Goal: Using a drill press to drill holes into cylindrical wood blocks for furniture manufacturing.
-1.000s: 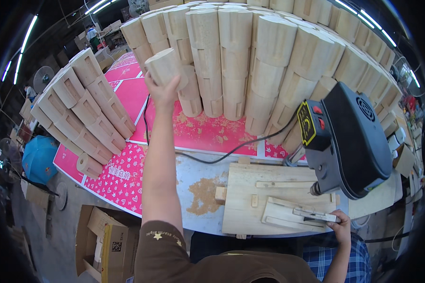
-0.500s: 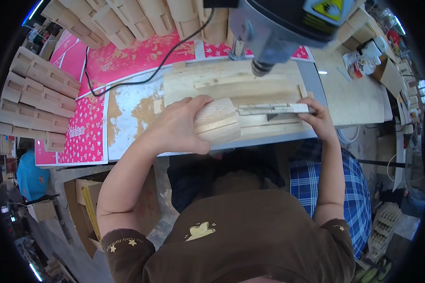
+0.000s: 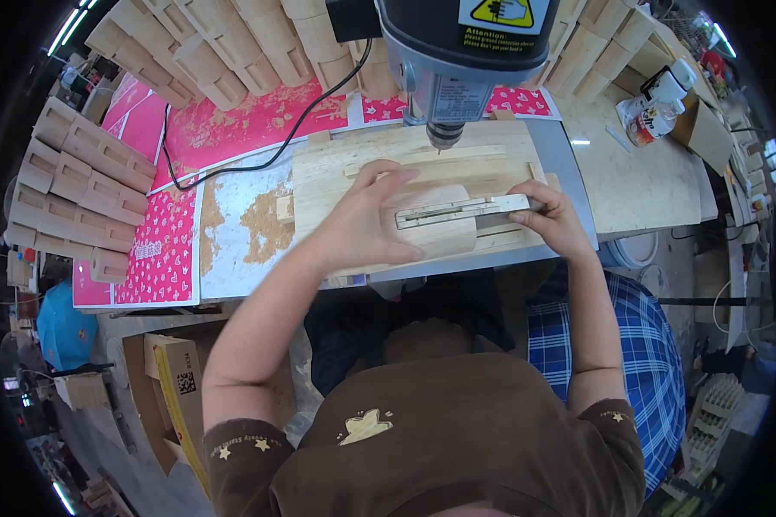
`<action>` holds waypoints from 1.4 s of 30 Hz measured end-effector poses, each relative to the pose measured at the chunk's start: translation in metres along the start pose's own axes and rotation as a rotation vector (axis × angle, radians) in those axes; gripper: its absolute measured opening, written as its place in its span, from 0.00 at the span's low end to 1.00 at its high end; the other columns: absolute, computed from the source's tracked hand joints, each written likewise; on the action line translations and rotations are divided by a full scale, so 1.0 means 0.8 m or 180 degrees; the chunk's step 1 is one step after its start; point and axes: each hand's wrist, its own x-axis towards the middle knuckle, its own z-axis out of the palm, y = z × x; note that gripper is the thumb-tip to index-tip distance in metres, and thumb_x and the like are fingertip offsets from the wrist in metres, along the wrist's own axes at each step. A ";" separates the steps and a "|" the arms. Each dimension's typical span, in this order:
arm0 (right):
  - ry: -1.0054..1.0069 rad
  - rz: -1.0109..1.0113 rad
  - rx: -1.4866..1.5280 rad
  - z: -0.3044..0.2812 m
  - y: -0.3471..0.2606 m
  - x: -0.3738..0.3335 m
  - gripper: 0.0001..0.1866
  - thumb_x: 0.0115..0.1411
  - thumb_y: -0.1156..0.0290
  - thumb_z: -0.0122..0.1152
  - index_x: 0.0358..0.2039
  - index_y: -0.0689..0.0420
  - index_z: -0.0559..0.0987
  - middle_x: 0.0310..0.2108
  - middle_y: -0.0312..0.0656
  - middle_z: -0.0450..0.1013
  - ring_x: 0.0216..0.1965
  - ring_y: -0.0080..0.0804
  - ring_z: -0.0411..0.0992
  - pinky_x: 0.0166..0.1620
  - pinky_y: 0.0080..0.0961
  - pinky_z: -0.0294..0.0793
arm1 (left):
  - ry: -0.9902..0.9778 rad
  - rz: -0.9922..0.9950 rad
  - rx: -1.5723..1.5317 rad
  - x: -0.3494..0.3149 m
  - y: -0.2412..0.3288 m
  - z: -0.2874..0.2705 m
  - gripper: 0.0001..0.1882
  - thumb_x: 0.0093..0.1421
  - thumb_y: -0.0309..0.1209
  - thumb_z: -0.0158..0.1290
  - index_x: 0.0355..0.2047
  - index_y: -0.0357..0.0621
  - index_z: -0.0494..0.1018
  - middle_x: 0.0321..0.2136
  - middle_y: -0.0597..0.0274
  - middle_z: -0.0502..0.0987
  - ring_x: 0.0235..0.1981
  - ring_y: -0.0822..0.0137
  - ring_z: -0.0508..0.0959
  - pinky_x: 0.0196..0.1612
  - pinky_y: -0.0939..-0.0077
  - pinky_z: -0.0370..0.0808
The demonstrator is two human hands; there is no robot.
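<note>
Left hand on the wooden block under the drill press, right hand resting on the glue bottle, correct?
Not quite. In the head view the right hand is not on a bottle: it grips the end of the metal bar lying across the wooden block. The left hand does rest on the block, in front of the drill press.

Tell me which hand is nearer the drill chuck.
Right. The right hand grips the metal strip's end, below and right of the drill chuck. The left hand lies on the wooden block, farther below-left.
</note>
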 end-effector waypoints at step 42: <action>0.1995 -0.1594 -0.1289 0.034 -0.117 0.024 0.05 0.54 0.79 0.51 0.30 0.64 0.76 0.23 0.42 0.70 0.26 0.27 0.68 0.30 0.21 0.63 | 0.1859 -0.0489 0.0507 -0.008 -0.075 0.068 0.25 0.36 0.34 0.66 0.38 0.50 0.75 0.24 0.70 0.68 0.34 0.66 0.68 0.46 0.66 0.55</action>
